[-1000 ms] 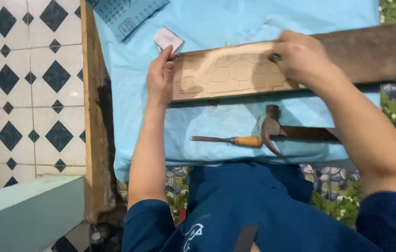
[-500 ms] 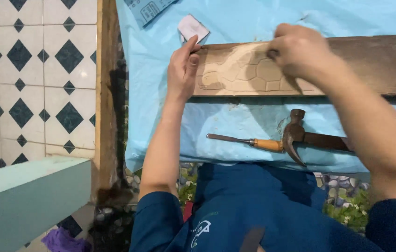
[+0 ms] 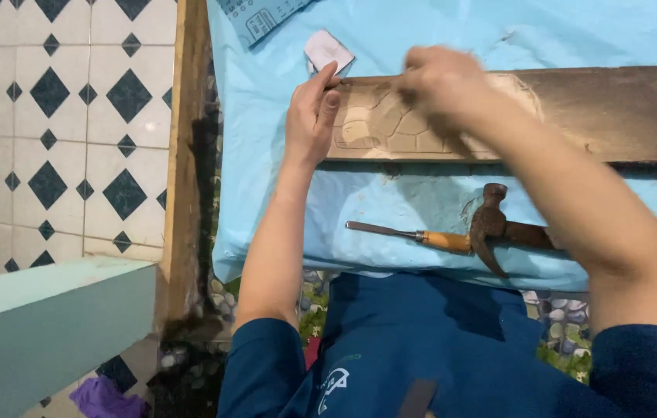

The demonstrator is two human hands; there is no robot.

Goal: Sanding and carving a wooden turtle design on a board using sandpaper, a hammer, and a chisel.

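Head view: we see a long plank (image 3: 576,112) lying left-right across the far part of a blue sheet (image 3: 421,31). Its left end is pale, freshly cut wood w/ a carved relief (image 3: 379,124) of irregular cells outlined by grooves; the rest, to the right, is dark, weathered and uncarved. Left hand (image 3: 311,120) lies flat against the plank's left end, fingers together & extended, thumb on the carved face, gripping nothing. Right hand (image 3: 440,81) is over the carving just right of the left one, fingers curled in; it's motion-blurred, so we can't tell if it holds anything. Near side of the plank, on the sheet: a chisel (image 3: 409,234) w/ orange handle, blade pointing left, its butt touching the head of a claw hammer (image 3: 491,224). A small white scrap (image 3: 328,50) sits just beyond the plank's left corner. Tiled floor (image 3: 57,124) at left.
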